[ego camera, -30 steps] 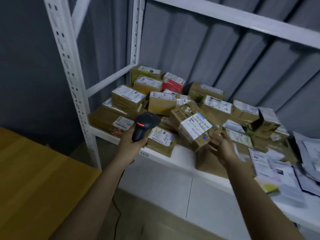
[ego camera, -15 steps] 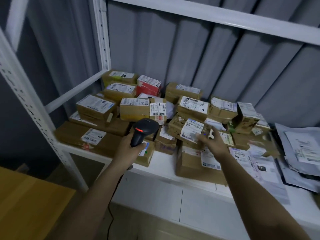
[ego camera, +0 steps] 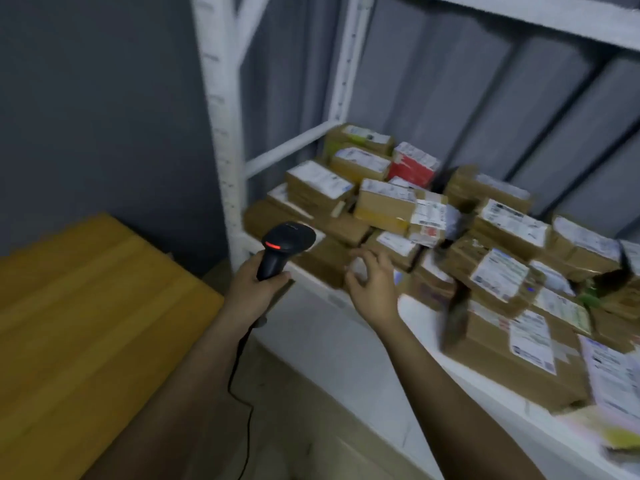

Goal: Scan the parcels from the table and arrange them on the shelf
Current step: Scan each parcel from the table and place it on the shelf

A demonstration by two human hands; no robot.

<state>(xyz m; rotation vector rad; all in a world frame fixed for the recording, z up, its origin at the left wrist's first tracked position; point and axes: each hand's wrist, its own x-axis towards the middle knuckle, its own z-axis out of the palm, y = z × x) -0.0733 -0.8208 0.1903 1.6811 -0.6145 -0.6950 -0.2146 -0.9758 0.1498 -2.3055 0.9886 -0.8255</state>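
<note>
White shelf (ego camera: pixel 349 327) w/ piled parcels (ego camera: pixel 381 206) vs grey corrugated wall, wood table (ego camera: pixel 86 306) at left; left hand (ego camera: pixel 254 289) grips scanner (ego camera: pixel 282 249), right hand (ego camera: pixel 372 282) loosely spread, empty.

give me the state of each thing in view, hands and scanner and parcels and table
left hand: grips the scanner's handle
scanner: upright, red light on, cord hanging down
right hand: fingers loosely curled, holding nothing, at the shelf's front edge
parcels: stacked on the shelf, labels up
shelf: loaded with parcels
table: no parcel on the part in view
</note>
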